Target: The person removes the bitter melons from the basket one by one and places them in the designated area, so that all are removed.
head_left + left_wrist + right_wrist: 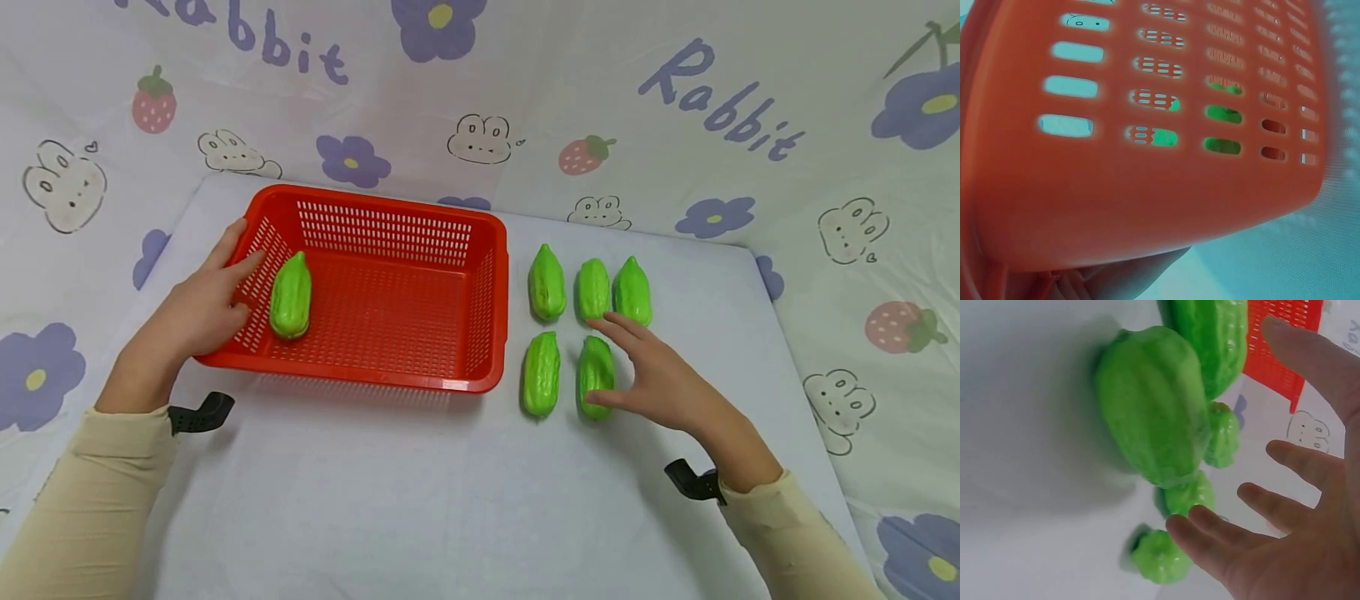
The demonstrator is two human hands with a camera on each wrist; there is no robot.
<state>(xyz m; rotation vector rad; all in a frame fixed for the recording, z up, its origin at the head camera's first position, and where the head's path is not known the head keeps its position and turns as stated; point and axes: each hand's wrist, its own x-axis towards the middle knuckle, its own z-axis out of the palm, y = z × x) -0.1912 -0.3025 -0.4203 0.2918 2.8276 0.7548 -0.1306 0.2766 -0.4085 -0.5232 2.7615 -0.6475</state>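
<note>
My left hand [198,308] grips the left rim of a red slotted plastic basket [390,379], fingers reaching over the edge. Inside, near that hand, lies one green ridged gourd [291,297]. On the right, my right hand [660,375] hovers with spread fingers and thumb around a front gourd [596,367], holding nothing. Beside it lies another gourd [542,375], with three more in a row behind: one at left [547,283], a middle one [593,289] and a right one [633,292]. The right wrist view shows the nearest gourd [1154,406] beyond the open palm.
The basket and gourds stand on a white-covered table [375,500]. Behind it rises a cloth backdrop [525,83] printed with rabbits, flowers and strawberries. In the left wrist view the basket's slotted side wall [1116,194] fills most of the picture.
</note>
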